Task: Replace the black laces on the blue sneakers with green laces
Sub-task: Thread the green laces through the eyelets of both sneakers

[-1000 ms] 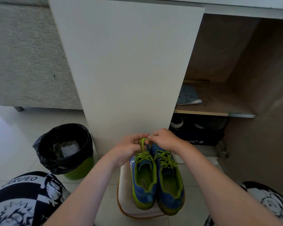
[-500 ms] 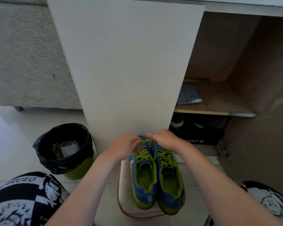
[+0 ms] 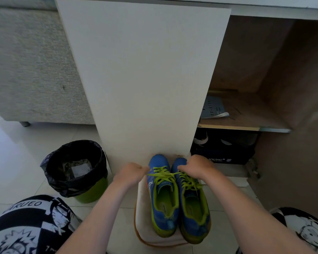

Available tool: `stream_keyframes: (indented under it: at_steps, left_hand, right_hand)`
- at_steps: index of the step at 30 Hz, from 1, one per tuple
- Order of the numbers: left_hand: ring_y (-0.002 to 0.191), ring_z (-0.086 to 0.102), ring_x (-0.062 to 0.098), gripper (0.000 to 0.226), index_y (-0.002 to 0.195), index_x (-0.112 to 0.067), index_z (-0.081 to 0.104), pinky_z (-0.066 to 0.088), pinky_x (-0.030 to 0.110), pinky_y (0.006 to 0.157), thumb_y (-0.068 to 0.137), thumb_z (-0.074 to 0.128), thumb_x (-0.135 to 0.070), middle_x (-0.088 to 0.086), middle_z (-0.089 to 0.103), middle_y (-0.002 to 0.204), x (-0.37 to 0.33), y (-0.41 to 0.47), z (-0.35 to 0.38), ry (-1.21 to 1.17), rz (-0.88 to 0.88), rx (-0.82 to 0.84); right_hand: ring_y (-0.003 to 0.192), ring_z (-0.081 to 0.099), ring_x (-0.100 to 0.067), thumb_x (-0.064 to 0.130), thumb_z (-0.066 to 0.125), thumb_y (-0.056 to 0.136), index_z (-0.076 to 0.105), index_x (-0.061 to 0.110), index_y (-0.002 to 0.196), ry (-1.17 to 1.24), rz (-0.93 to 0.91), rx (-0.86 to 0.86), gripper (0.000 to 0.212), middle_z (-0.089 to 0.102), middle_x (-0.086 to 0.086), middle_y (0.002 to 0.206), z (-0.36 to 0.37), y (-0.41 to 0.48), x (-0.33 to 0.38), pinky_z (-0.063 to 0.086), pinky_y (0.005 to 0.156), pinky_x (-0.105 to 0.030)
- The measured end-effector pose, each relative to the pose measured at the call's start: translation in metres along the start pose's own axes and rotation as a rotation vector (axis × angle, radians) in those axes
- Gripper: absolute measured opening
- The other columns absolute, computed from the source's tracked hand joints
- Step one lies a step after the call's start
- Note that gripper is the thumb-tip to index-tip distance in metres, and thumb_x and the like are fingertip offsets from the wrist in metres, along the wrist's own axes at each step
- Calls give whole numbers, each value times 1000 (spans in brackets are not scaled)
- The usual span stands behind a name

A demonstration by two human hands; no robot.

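1. Fingers (image 3: 143,169) of the left hand (image 3: 130,173) and right hand (image 3: 197,166) are curled, each pinching one end of the green lace (image 3: 162,174), which is stretched pretty tight between them.
2. Blue sneakers (image 3: 159,161), both laced in green, sit side by side on a white stool (image 3: 145,224), toes toward the cabinet door (image 3: 145,79).
3. Black-bagged bin (image 3: 92,193) stands on the floor to their left.

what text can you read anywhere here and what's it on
"AOKANG": black box under the shelf
"RUEO": printed shorts, first letters unclear
Booklet on the shelf: print too small to read
Blue sneaker side logo: blurred
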State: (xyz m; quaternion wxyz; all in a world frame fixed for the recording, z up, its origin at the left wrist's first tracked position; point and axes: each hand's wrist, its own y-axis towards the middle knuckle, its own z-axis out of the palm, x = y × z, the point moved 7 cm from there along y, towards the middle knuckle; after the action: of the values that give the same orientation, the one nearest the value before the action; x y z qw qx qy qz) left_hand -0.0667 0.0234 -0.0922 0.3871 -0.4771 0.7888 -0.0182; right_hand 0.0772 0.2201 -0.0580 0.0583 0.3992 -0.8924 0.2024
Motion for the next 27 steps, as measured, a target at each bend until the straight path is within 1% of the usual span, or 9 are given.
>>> stream_keyframes:
  at_steps: [3, 5, 7, 12, 14, 16, 20, 24, 27]
  left_hand:
    - [58, 54, 13, 47, 63, -14, 60, 44, 25, 61, 99, 49, -42, 0, 69, 72, -3, 1, 8, 64, 70, 155]
    - [49, 50, 14, 44, 68, -11, 56, 43, 23, 52, 102, 45, -37, 1, 64, 66, -5, -2, 13, -14, 56, 258]
    - [48, 44, 16, 42, 69, -12, 52, 36, 22, 48, 103, 42, -34, 2, 56, 64, -6, -5, 11, 10, 29, 279]
    - [80, 53, 23, 47, 78, -7, 64, 37, 28, 69, 97, 46, -46, 7, 56, 83, -5, -5, -5, 320, 28, 179]
    - [81, 56, 20, 49, 70, -18, 67, 41, 29, 72, 91, 51, -60, 3, 60, 84, -7, -7, -4, 270, 29, 228]
    - [84, 58, 19, 39, 67, -25, 64, 43, 28, 74, 91, 55, -54, 0, 61, 83, -18, -9, -7, 218, 87, 229]
    - [62, 48, 15, 23, 81, -14, 71, 37, 24, 57, 94, 56, -27, -2, 55, 69, -46, -14, -15, -60, 212, 118]
    - [60, 51, 8, 22, 75, -23, 68, 40, 27, 61, 92, 54, -28, -5, 61, 70, -67, -19, -15, 9, 345, 29]
    - [53, 48, 0, 25, 67, -23, 65, 38, 26, 57, 90, 56, -28, -11, 60, 61, -73, -20, -16, -9, 373, -33]
  right_hand:
    - [65, 45, -22, 50, 58, 91, 39, 16, 55, 4, -71, 37, 53, 39, 1, 58, 3, 2, 6, 28, 56, -30]
    - [73, 47, -21, 54, 53, 95, 41, 16, 55, -21, -106, 48, 56, 43, 2, 59, -1, 3, 11, 37, 81, -35]
    - [82, 49, -21, 57, 50, 96, 48, 19, 57, -48, -137, 71, 55, 48, 6, 63, -3, 4, 12, 30, 101, -46]
    - [98, 56, -28, 59, 51, 95, 51, 22, 59, -169, -105, 82, 51, 51, 5, 73, -1, 3, 2, 26, 110, -52]
    - [106, 54, -27, 58, 51, 96, 55, 21, 62, -160, -102, 67, 50, 56, 2, 81, 0, 3, 2, 25, 109, -53]
    - [103, 53, -24, 55, 50, 97, 61, 20, 64, -100, -125, 39, 49, 63, 1, 86, -5, 3, 8, 29, 103, -47]
    - [75, 57, -21, 38, 51, 102, 64, 18, 74, 168, -242, 57, 37, 58, -1, 71, -15, -3, 34, 37, 64, -27]
    - [101, 61, -15, 35, 65, 92, 73, 23, 100, 230, -359, 43, 16, 69, 3, 105, -13, -6, 61, 47, 84, -29]
    - [78, 61, -7, 31, 76, 82, 79, 25, 88, 290, -385, 75, 9, 72, 7, 84, -7, -4, 68, 48, 72, -28]
